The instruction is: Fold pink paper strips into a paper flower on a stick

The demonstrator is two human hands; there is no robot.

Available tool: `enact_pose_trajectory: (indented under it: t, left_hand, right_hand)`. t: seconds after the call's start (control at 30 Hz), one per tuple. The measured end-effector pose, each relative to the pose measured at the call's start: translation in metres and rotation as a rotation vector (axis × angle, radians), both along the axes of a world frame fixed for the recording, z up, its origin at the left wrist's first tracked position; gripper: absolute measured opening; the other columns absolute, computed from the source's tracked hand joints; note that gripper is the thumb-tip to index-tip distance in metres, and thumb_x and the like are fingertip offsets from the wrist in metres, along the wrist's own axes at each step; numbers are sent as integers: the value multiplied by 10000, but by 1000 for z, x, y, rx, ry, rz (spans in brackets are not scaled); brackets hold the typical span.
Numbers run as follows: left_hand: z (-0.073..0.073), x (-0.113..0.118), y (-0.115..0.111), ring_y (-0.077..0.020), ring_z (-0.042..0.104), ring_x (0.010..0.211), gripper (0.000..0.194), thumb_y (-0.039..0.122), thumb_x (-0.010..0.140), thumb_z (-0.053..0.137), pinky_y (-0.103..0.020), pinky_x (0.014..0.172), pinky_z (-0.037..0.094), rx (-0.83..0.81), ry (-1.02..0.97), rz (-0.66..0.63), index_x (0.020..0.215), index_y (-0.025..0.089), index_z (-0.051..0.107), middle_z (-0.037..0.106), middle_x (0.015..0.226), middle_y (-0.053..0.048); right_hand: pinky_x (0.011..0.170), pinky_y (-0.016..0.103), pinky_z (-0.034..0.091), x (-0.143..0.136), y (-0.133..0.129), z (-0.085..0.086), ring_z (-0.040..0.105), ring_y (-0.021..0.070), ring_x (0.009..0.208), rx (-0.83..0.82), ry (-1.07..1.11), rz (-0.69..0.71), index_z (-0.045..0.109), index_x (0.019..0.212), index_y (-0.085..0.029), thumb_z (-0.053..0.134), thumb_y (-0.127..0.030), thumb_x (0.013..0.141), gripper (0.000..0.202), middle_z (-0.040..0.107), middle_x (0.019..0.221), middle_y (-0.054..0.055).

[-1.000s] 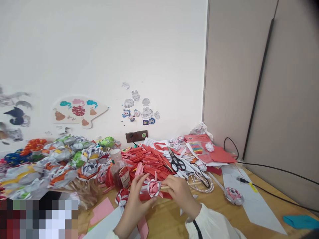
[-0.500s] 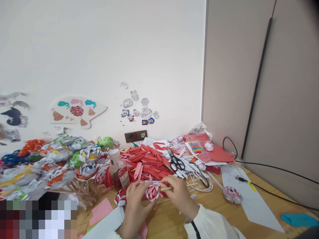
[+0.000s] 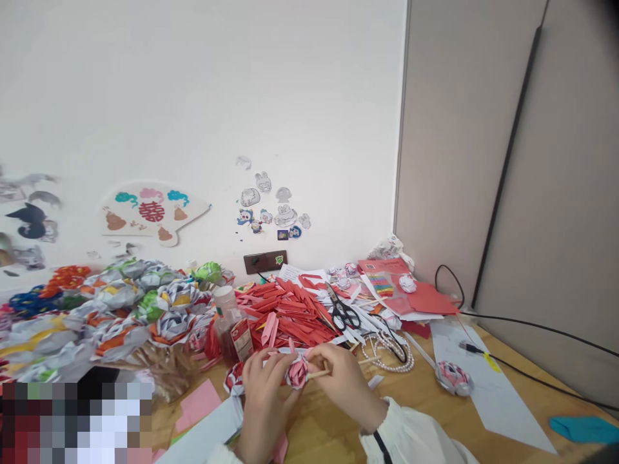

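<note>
Between my two hands is a pink and white folded-paper flower (image 3: 296,372). The fingers of my left hand (image 3: 265,390) are closed around its left side. My right hand (image 3: 344,380) grips a thin wooden stick (image 3: 318,374) at the flower's right edge, its fingertips also close to the upper petals. Part of the flower's back is hidden by my fingers. Just left of my left hand lies a red and white paper flower (image 3: 234,379), partly covered. Behind both hands spreads a pile of red folded paper strips (image 3: 290,312).
Black-handled scissors (image 3: 345,316) lie on the strips. A clear bottle (image 3: 225,322) stands left of them. Finished paper flowers (image 3: 120,293) crowd the left side. A pearl string (image 3: 399,361), another flower (image 3: 453,377), white paper (image 3: 503,393) and a cable (image 3: 532,370) are at right.
My right fingers have moved a little left, closer to the flower. The flower has turned slightly in my left hand. The whole view has shifted slightly.
</note>
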State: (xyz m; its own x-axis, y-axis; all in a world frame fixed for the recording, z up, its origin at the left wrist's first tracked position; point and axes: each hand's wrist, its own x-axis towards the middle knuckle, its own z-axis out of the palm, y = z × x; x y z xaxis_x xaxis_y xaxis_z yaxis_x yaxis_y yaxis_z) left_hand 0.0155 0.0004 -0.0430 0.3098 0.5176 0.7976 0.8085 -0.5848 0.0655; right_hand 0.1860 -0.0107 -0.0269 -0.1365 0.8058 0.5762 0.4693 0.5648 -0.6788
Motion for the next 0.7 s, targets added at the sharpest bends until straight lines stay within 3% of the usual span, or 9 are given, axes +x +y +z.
enact_pose_trajectory:
  t: [0.17,0.37,0.53,0.7]
  left_hand:
    - [4,3,-4,-269,501,928,324,140,656,604,-425,841,322,41,24,9,961,248,599,676,877,-34]
    - [5,5,-5,-273,502,924,273,178,681,603,-441,854,313,70,19,42,946,242,607,675,859,-42]
    - [4,2,-3,-271,494,931,283,170,681,606,-431,849,322,74,27,3,955,240,601,674,874,-44]
    - [8,4,-6,-275,486,943,275,147,680,609,-437,844,328,70,30,-34,941,233,603,677,882,-44]
  right_hand:
    - [591,211,383,-3,-4,2,555,134,643,70,-94,-131,603,856,-201,518,-71,664,247,630,775,3]
    - [562,226,339,-9,-5,-3,527,145,609,161,-172,-270,579,711,-191,534,-123,712,82,584,669,6]
    - [551,221,331,-9,-5,-3,523,140,604,164,-200,-215,577,695,-196,507,-83,704,134,577,654,-3]
    - [586,215,376,-4,-5,3,537,134,622,56,-84,-130,601,853,-201,520,-71,672,237,598,705,-9]
